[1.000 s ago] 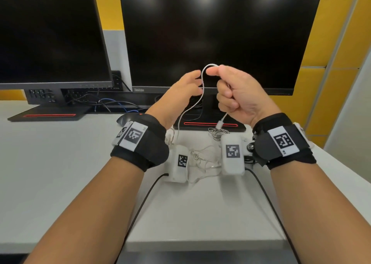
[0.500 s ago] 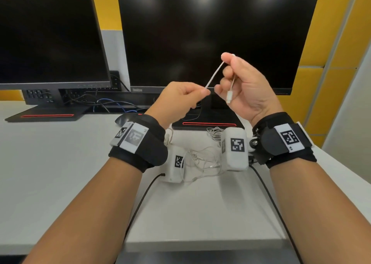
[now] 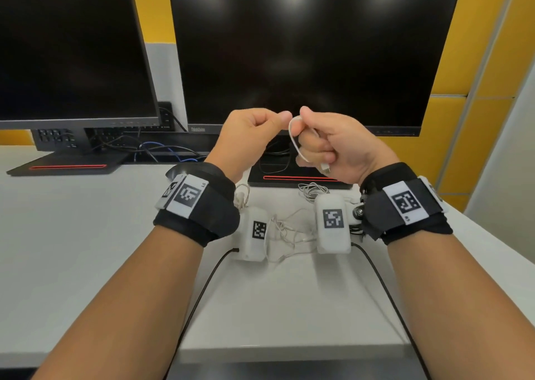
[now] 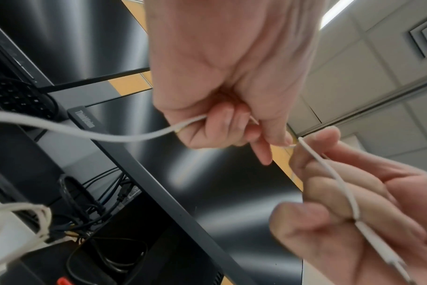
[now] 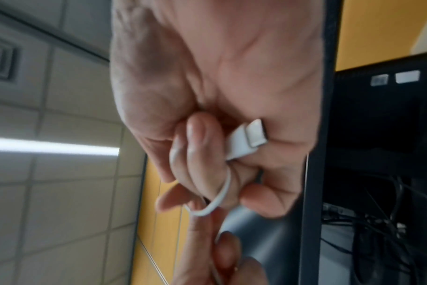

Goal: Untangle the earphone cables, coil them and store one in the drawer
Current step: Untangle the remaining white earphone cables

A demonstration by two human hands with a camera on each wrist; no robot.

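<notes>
Both hands raised before dark monitor (image 3: 312, 50) — right hand (image 3: 335, 145) curled around looped white earphone cable (image 3: 293, 139), plug against palm; left hand (image 3: 249, 136) pinching same cable. Second tangled cable (image 3: 289, 232) lies on white table (image 3: 86, 249) below wrists.

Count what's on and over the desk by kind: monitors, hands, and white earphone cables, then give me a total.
Monitors: 2, the left monitor and the centre monitor
Hands: 2, the left hand and the right hand
White earphone cables: 2, the held cable and the tangled cable on the desk
Total: 6
</notes>
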